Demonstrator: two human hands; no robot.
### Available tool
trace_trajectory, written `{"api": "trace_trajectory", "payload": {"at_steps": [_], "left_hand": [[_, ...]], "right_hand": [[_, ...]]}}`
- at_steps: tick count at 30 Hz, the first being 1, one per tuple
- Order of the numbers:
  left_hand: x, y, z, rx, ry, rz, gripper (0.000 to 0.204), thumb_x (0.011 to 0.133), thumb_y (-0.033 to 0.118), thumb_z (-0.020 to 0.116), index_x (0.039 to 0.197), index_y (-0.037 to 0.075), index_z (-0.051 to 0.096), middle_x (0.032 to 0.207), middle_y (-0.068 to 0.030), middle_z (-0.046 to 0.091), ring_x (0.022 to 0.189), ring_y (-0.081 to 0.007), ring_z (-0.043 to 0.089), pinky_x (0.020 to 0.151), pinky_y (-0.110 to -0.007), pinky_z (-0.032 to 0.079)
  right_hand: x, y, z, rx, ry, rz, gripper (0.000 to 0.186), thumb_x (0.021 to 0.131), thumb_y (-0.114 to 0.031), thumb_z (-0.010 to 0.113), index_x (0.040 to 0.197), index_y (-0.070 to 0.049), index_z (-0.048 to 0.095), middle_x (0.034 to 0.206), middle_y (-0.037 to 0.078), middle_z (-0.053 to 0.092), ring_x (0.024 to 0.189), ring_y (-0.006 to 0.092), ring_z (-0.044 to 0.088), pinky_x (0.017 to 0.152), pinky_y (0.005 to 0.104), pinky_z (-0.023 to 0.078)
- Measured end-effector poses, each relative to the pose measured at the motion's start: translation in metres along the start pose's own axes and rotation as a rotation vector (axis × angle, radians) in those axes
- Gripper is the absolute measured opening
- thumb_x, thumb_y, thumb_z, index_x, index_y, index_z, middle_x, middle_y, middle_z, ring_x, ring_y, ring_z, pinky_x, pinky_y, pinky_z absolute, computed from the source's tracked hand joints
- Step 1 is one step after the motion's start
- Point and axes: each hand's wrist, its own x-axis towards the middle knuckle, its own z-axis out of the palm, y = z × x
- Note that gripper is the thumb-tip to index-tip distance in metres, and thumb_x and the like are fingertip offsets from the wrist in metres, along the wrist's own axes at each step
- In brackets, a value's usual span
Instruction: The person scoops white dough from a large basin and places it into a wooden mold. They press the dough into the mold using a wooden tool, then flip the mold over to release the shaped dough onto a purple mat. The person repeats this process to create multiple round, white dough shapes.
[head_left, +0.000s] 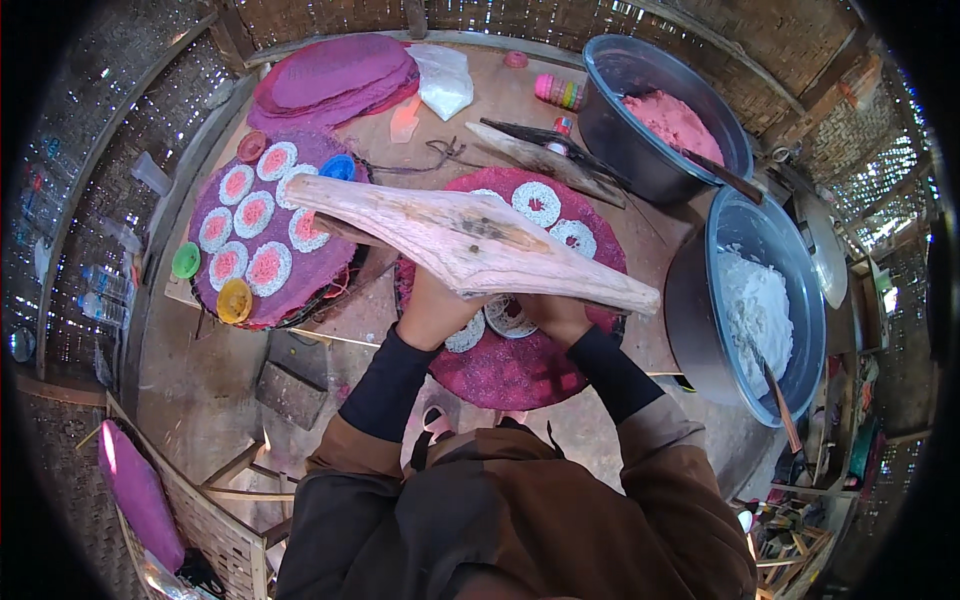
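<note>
A long, pale wooden press (470,240), wide in the middle and narrowing to a handle at each end, is held up over a round magenta mat (510,385). Beneath its middle, my left hand (437,312) is closed on it from the left. My right hand (556,318) is closed under it on the right, next to a white noodle ring (511,318). The wood hides most of the fingers of both hands. More white rings lie on this mat, among them one (537,203) beyond the press and one (466,335) beside my left hand.
On the left, a second purple mat (205,275) carries several white rings with pink centres and small coloured cups. A dark tub (600,120) of pink dough and another tub (690,320) of white dough stand at the right. Stacked purple mats (335,75) lie at the back.
</note>
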Motion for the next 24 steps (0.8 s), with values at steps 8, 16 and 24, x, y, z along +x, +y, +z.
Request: {"api": "trace_trajectory", "payload": {"at_steps": [8, 16, 24], "left_hand": [[-0.006, 0.005, -0.003, -0.191, 0.085, -0.139, 0.040, 0.071, 0.007, 0.073, 0.107, -0.001, 0.059, 0.103, -0.0109, 0.064, 0.097, -0.0212, 0.060, 0.088, -0.033, 0.044], [-0.006, 0.012, -0.007, -0.351, 0.189, -0.302, 0.034, 0.073, 0.003, 0.072, 0.104, -0.002, 0.061, 0.101, -0.0093, 0.065, 0.091, -0.0169, 0.061, 0.081, -0.029, 0.047], [-0.012, 0.014, -0.015, -0.311, 0.208, -0.246, 0.032, 0.074, 0.004, 0.072, 0.104, -0.001, 0.061, 0.101, -0.0088, 0.065, 0.091, -0.0170, 0.061, 0.081, -0.029, 0.047]], "right_hand": [[-0.017, -0.029, -0.071, 0.109, -0.303, 0.231, 0.068, 0.074, -0.040, 0.068, 0.127, -0.006, 0.045, 0.124, 0.020, 0.049, 0.120, 0.0352, 0.043, 0.101, 0.0442, 0.029], [-0.036, -0.052, -0.038, -0.088, -0.144, 0.240, 0.099, 0.062, -0.053, 0.073, 0.134, -0.001, 0.030, 0.129, 0.018, 0.041, 0.125, 0.0319, 0.036, 0.107, 0.0517, 0.012], [-0.034, -0.050, -0.048, -0.061, -0.120, 0.231, 0.090, 0.063, -0.045, 0.075, 0.128, 0.001, 0.034, 0.122, 0.019, 0.047, 0.121, 0.0321, 0.041, 0.106, 0.0513, 0.016]]}}
